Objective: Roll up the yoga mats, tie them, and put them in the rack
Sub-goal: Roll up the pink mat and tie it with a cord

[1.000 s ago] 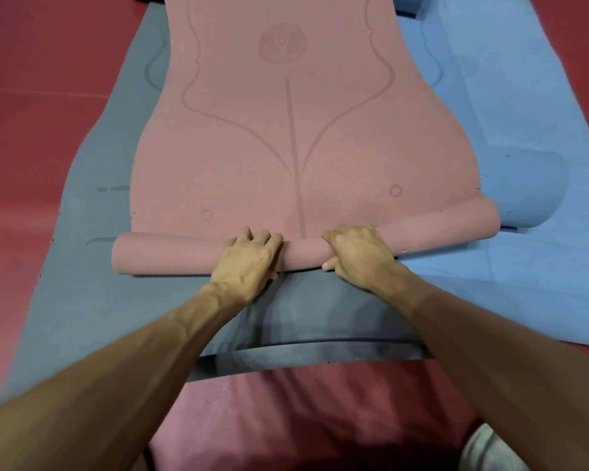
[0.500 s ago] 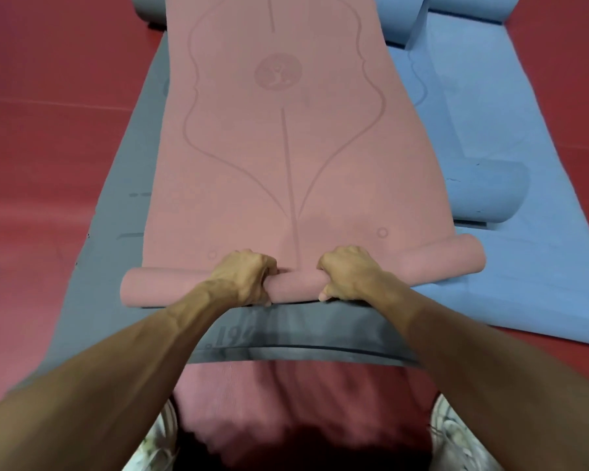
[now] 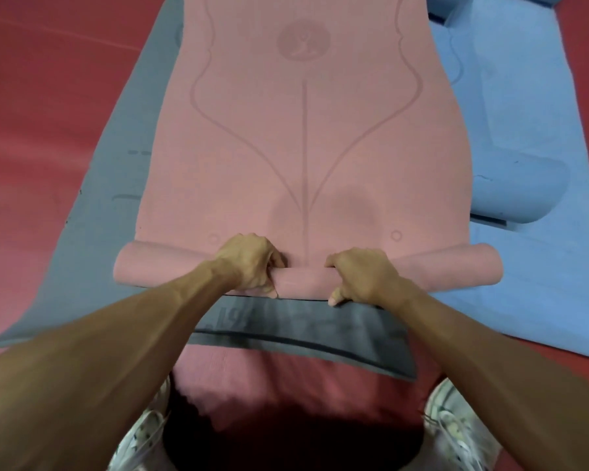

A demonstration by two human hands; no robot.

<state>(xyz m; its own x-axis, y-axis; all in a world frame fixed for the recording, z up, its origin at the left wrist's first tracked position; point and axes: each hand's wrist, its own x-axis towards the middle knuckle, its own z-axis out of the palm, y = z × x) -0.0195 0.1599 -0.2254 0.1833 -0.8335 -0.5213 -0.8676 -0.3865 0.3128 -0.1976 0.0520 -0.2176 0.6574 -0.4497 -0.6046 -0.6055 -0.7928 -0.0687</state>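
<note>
Pink yoga mat (image 3: pixel 303 147) lies on the grey mat (image 3: pixel 123 171), near end rolled; my left grip (image 3: pixel 249 266) and right grip (image 3: pixel 361 277) clasp the roll (image 3: pixel 303 278) mid-length (thumbs nearside), likely to wind it evenly.

Not much to read here tbh. The grey mat (image 3: pixel 320 331) has dark printed characters near its front edge, right below the rolled end of the pink mat (image 3: pixel 303 147). It looks like "19" plus something, but it's blurry and partly covered. The pink one just has a round emblem (image 3: pixel 303 39) with a little figure, no legible lettering.
</note>
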